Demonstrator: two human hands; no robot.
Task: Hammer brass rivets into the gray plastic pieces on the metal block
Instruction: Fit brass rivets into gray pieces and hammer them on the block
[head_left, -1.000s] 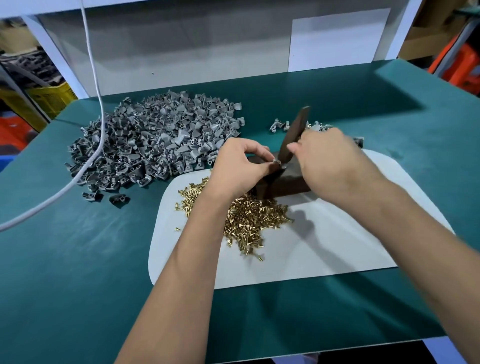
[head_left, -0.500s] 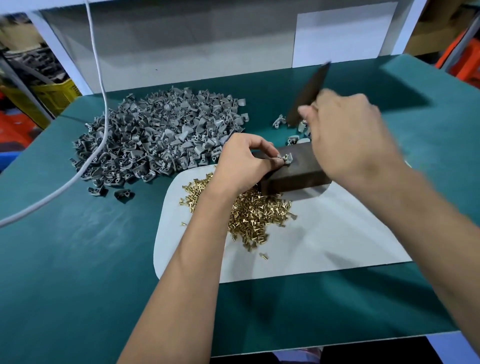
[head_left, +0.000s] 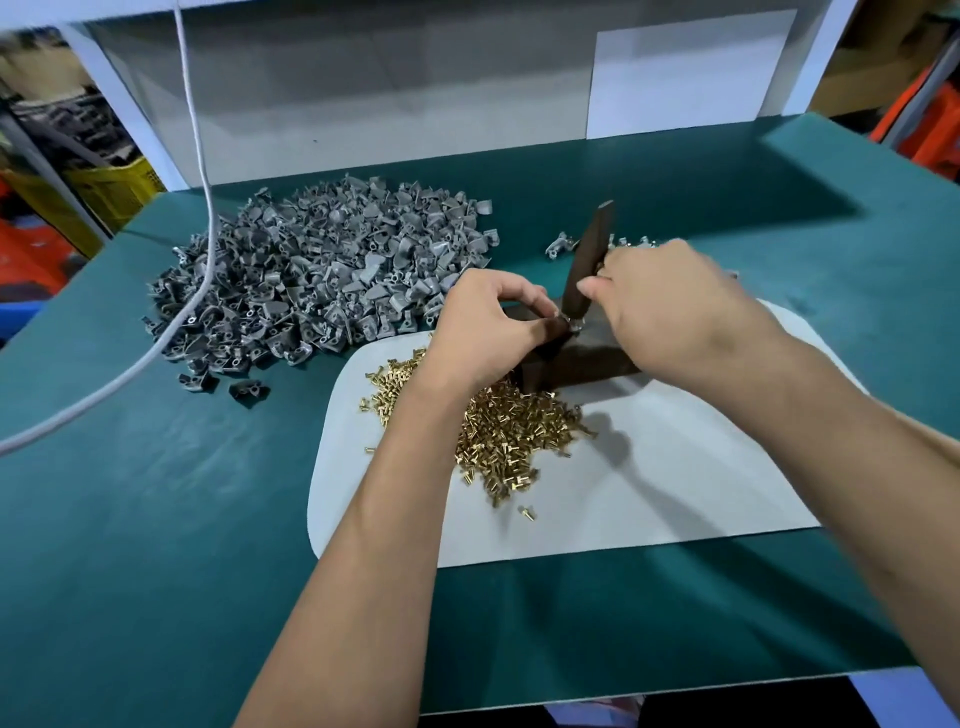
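Note:
A dark metal block lies on a white mat. My left hand pinches a small gray plastic piece on the block's top. My right hand grips a dark flat metal bar, whose lower end is down on that piece. A heap of brass rivets lies on the mat just in front of the block, partly under my left wrist. A big pile of gray plastic pieces sits on the green table to the left.
A few gray pieces lie behind the block, partly hidden by my right hand. A white cable hangs down across the pile and trails off left. A white back panel closes the far side; the green table's front edge is near.
My right hand, raised with the bar half a second ago, has swung it down onto the piece on the block. My left hand has stayed on the piece.

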